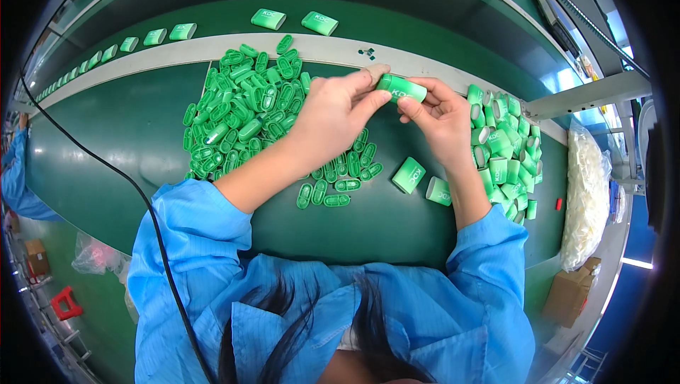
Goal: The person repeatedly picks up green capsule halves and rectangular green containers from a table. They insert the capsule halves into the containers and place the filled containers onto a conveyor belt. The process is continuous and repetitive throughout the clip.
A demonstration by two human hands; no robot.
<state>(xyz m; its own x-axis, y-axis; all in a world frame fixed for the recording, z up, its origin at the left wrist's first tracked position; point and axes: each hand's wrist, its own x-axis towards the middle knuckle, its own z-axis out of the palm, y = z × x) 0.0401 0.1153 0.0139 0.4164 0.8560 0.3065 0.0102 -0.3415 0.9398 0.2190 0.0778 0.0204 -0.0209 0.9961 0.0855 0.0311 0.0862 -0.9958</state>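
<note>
A green plastic case (405, 89) with white lettering is held up over the far side of the green table. My left hand (331, 106) pinches its left end, which looks darker green, with thumb and fingers. My right hand (440, 116) grips the other end, thumb on the near face. Under and beyond my left forearm spreads a heap of green oval caps (244, 95), with several strays closer to me. To the right of my right hand lies a pile of hollow green sleeves (501, 145). Two more sleeves, one left (409, 175) and one right (439, 191), rest near my right wrist.
Beyond a pale ledge (177, 49), green cases (268, 19) stand in a row. Small dark green bits (366, 53) lie on the ledge. At right are a metal bar (591, 96) and a clear bag (585, 186). A black cable (134, 189) crosses at left, near another person's blue sleeve (25, 179).
</note>
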